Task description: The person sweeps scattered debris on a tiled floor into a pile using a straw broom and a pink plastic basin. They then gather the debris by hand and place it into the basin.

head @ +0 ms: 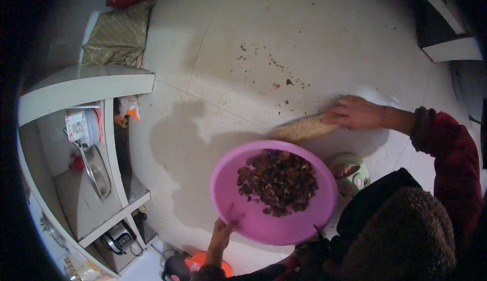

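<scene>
My left hand (225,229) grips the lower left rim of a pink plastic basin (274,233), thumb over the edge and the other fingers hidden beneath. A heap of dark brown broken pieces (281,182) lies in the basin, towards its upper right side. My right hand (350,112) is on the far end of a light wooden board (300,129), which rests just beyond the basin on the tiled floor; the fingertips are partly hidden. Small brown crumbs (279,66) are scattered on the floor beyond the board.
At left stands a low white shelf unit (91,84) holding stacked plates (91,126), a metal pan lid (97,174) and a small appliance (118,239). A wrapped box (118,35) is behind it. A slippered foot (348,170) is beside the basin; an orange object (203,260) lies below.
</scene>
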